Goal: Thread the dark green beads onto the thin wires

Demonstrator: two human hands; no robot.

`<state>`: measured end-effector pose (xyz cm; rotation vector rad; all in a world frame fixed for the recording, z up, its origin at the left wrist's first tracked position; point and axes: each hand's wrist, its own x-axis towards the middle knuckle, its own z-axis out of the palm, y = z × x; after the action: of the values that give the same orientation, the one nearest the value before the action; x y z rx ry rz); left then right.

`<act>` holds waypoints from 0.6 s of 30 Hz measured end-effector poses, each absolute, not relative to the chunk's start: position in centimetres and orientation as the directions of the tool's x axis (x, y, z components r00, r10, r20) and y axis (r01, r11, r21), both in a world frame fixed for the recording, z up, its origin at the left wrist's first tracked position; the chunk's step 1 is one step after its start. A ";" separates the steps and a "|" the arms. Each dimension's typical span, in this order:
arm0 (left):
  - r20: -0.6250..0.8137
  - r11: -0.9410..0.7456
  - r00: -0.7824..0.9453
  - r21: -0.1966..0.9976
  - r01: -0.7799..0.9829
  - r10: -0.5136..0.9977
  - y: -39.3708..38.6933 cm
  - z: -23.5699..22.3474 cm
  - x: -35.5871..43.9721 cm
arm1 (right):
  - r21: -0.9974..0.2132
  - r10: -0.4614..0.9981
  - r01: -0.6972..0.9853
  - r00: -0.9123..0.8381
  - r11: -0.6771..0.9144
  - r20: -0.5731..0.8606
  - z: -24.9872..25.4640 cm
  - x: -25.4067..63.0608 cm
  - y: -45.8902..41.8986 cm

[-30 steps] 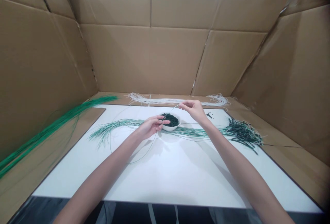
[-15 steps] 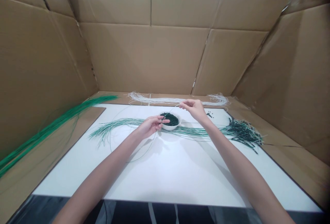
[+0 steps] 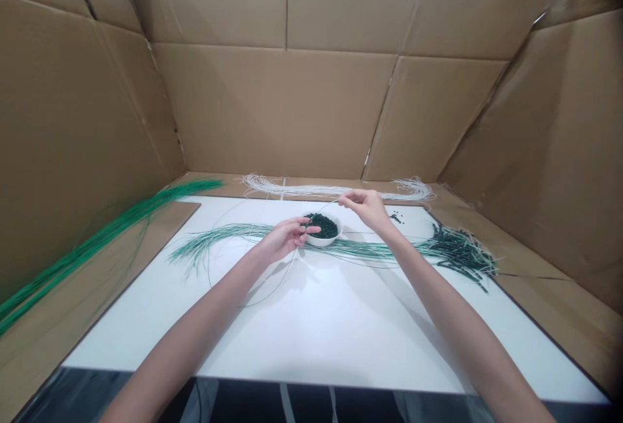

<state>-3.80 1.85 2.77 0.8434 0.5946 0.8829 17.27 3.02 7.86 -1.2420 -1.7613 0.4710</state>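
Beside a white bowl (image 3: 327,241) of dark green beads (image 3: 323,225), my left hand (image 3: 287,239) pinches a thin strand (image 3: 279,283), whose tail curves down onto the white board. Some of its fingers stretch over the bowl's left side. Up and to the right, my right hand (image 3: 366,207) has thumb and forefinger closed on the upper part of the strand, which slants between both hands. Under the bowl and my right forearm runs a bundle of green strands (image 3: 360,249), with dark beaded ends (image 3: 460,248) at the right.
White strands (image 3: 311,189) lie along the back on cardboard. A thick green bundle (image 3: 102,241) rests at the left beyond the white board (image 3: 302,326). Several loose beads (image 3: 398,217) lie right of my right hand. Cardboard walls (image 3: 272,105) enclose the back and sides.
My right hand has dropped very slightly, still pinching the strand. My left hand stays practically where it was beside the bowl.
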 end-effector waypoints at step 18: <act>-0.115 0.350 0.511 0.851 -0.391 0.852 2.0 2.7 -4.0 | -0.707 0.887 0.564 -0.110 0.428 0.449 7.2 17.6 3.7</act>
<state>-4.00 2.03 2.68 0.8733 0.6194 0.8747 17.59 3.66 7.23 -1.2480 -1.7937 0.4569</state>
